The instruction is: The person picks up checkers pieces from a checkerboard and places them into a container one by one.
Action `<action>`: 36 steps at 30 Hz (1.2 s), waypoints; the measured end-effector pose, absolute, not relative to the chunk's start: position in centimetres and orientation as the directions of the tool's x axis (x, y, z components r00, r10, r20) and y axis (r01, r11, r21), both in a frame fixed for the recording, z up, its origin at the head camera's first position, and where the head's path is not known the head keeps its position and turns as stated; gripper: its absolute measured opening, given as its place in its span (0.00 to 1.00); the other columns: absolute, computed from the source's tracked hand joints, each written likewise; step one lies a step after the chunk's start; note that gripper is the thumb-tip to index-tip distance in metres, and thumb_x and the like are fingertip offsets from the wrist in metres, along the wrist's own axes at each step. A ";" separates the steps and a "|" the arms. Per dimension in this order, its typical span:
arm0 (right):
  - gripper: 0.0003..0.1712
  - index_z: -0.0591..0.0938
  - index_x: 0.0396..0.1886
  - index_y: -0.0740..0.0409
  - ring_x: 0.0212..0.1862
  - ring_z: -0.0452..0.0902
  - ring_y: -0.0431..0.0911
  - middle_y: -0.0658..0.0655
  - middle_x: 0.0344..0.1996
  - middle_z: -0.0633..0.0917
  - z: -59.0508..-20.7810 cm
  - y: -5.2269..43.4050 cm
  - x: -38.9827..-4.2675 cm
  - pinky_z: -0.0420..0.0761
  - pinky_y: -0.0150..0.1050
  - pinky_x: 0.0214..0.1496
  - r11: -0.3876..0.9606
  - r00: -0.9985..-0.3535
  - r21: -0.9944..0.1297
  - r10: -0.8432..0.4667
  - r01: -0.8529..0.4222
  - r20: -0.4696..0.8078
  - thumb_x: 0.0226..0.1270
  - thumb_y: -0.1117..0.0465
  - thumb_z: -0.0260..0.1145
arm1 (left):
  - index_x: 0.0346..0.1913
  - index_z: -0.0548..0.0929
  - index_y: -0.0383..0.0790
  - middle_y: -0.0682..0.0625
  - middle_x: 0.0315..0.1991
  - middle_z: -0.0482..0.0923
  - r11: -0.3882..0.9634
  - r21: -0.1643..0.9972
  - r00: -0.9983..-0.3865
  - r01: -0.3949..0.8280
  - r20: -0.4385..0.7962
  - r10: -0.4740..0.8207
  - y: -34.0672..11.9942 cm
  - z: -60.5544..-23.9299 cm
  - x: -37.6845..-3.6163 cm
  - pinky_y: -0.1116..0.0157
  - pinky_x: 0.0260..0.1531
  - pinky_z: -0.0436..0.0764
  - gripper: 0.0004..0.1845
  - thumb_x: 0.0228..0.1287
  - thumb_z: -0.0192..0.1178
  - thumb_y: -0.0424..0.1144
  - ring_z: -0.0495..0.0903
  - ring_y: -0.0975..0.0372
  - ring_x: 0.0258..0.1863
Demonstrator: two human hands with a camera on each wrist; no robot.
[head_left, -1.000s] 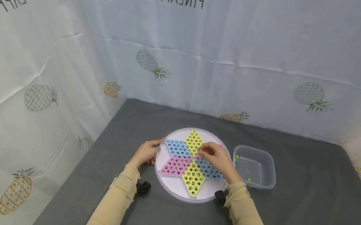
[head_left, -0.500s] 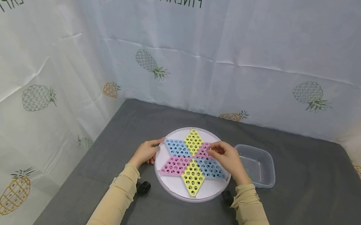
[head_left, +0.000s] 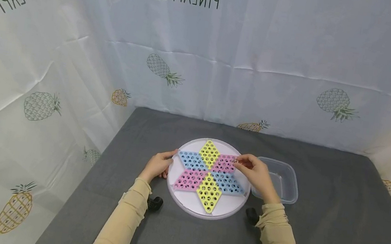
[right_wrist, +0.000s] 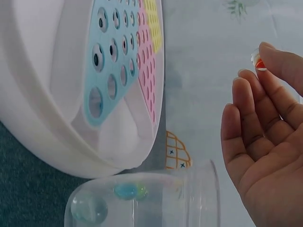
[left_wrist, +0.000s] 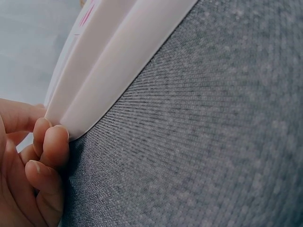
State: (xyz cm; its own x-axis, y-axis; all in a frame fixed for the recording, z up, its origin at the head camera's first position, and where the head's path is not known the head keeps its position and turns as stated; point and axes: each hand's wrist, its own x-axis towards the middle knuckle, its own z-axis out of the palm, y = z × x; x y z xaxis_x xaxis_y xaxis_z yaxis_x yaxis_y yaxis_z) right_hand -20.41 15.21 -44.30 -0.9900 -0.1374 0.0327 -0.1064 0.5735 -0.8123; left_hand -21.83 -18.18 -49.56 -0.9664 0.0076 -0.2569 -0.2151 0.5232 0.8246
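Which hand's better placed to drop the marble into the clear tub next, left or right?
Right, probably. The right hand already pinches the marble at its fingertips, beside the clear tub. The left hand rests on the far rim of the round board, away from the tub.

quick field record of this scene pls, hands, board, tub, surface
left hand: fingers rest against the board's left rim
right hand: pinches a clear marble with an orange core
board: round, white, star of yellow, blue and pink holed panels
tub: clear plastic, right of board, a few marbles inside
surface: grey cloth
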 end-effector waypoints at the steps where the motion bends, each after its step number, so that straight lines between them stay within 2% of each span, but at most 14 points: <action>1: 0.20 0.80 0.45 0.53 0.41 0.77 0.46 0.56 0.40 0.83 -44.3 15.4 -20.4 0.75 0.38 0.44 0.575 -0.991 -0.811 -0.132 -0.105 0.035 0.59 0.46 0.65 | 0.64 0.71 0.58 0.50 0.09 0.68 0.523 0.825 -0.967 -0.215 -0.257 0.007 -18.2 -49.5 -21.8 0.68 0.11 0.66 0.23 0.66 0.50 0.41 0.67 0.62 0.06; 10: 0.21 0.80 0.44 0.54 0.44 0.79 0.47 0.57 0.41 0.83 -44.8 17.1 -20.2 0.77 0.38 0.44 0.601 -0.996 -0.795 -0.075 -0.086 0.050 0.59 0.45 0.64 | 0.64 0.71 0.59 0.50 0.09 0.68 0.533 0.816 -0.965 -0.222 -0.261 -0.003 -18.2 -49.6 -21.6 0.67 0.11 0.66 0.24 0.66 0.50 0.41 0.66 0.62 0.06; 21: 0.21 0.80 0.45 0.56 0.40 0.77 0.38 0.58 0.42 0.84 -45.4 19.1 -20.0 0.76 0.32 0.40 0.624 -0.998 -0.779 -0.031 -0.063 0.057 0.61 0.46 0.62 | 0.64 0.71 0.58 0.51 0.09 0.68 0.541 0.813 -0.968 -0.216 -0.252 -0.008 -18.1 -49.5 -21.5 0.67 0.11 0.66 0.24 0.66 0.50 0.41 0.66 0.62 0.07; 27: 0.22 0.80 0.46 0.55 0.40 0.77 0.39 0.58 0.43 0.83 -45.8 19.8 -20.1 0.76 0.34 0.40 0.635 -0.999 -0.771 -0.032 -0.051 0.040 0.61 0.44 0.62 | 0.64 0.71 0.58 0.51 0.09 0.68 0.536 0.816 -0.968 -0.214 -0.249 -0.006 -18.2 -49.4 -21.5 0.67 0.11 0.66 0.23 0.66 0.50 0.41 0.66 0.62 0.07; 33: 0.22 0.80 0.45 0.57 0.37 0.76 0.37 0.59 0.41 0.84 -46.1 20.4 -20.2 0.76 0.32 0.38 0.650 -0.999 -0.759 -0.027 -0.044 0.034 0.61 0.45 0.63 | 0.64 0.71 0.59 0.51 0.09 0.68 0.536 0.816 -0.968 -0.217 -0.249 -0.012 -18.1 -49.4 -21.6 0.68 0.11 0.66 0.23 0.65 0.50 0.41 0.67 0.62 0.07; 36: 0.22 0.80 0.45 0.58 0.38 0.76 0.39 0.59 0.40 0.84 -46.2 20.7 -20.2 0.75 0.33 0.38 0.659 -0.999 -0.751 -0.024 -0.035 0.026 0.61 0.46 0.63 | 0.64 0.71 0.59 0.51 0.09 0.68 0.537 0.814 -0.967 -0.222 -0.253 -0.016 -18.0 -49.5 -21.6 0.68 0.11 0.66 0.23 0.65 0.50 0.42 0.67 0.62 0.07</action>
State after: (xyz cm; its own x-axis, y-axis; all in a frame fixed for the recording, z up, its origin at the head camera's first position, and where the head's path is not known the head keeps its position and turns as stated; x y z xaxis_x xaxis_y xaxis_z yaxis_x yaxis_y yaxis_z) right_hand -20.19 20.68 -46.23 -0.9994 -0.0238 0.0258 -0.0350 0.6589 -0.7514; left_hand -21.61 -18.01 -49.49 -0.9674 -0.0160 -0.2529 -0.2216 0.5374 0.8137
